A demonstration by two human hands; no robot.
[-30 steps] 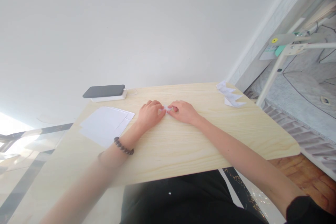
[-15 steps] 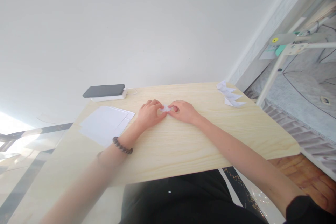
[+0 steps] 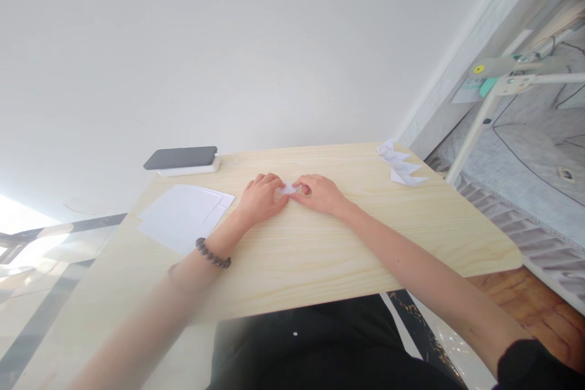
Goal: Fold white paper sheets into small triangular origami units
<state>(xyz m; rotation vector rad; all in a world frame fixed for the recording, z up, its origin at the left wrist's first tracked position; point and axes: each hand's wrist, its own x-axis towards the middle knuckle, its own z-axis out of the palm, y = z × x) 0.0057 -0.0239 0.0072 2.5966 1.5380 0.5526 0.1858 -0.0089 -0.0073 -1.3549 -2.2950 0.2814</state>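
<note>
Between my two hands is a small folded piece of white paper (image 3: 289, 188), low over the middle of the table. My left hand (image 3: 261, 197) pinches its left side between thumb and fingers, and a dark bead bracelet circles that wrist. From the other side my right hand (image 3: 320, 193) grips the paper with thumb and curled forefinger. Both thumbs come close together at the paper's near edge. My fingers cover much of the paper, so its full folded shape is hidden.
White paper sheets (image 3: 183, 213) lie overlapping on the table's left. Behind them a dark phone (image 3: 181, 158) rests on a white block with a cable. Several folded white paper pieces (image 3: 402, 169) sit at the back right of the wooden table (image 3: 301, 268). A wall rises behind.
</note>
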